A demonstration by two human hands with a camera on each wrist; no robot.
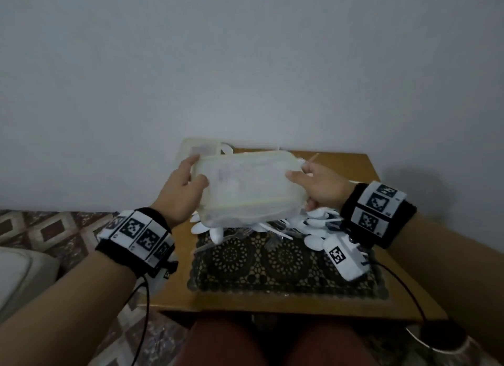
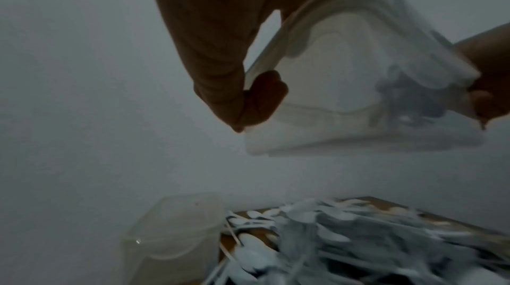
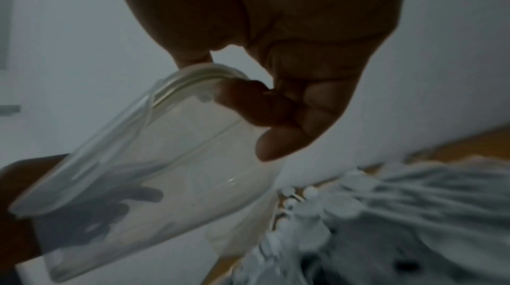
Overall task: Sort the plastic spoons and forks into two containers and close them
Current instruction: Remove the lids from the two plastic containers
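Your left hand [image 1: 182,191] and right hand [image 1: 319,187] grip a lidded clear container [image 1: 246,187] above the cutlery pile [image 1: 272,226]; opening it likely comes next.

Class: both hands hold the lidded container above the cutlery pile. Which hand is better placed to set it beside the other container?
Probably the left hand: the second container stands at the table's far-left corner, on its side of the lidded container.

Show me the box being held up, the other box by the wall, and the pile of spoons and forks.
held box [image 1: 245,185], head view, its broad see-through side.
other box [image 2: 176,233], left wrist view, its front wall.
pile of spoons and forks [image 1: 313,223], head view, spoons right of the held box.
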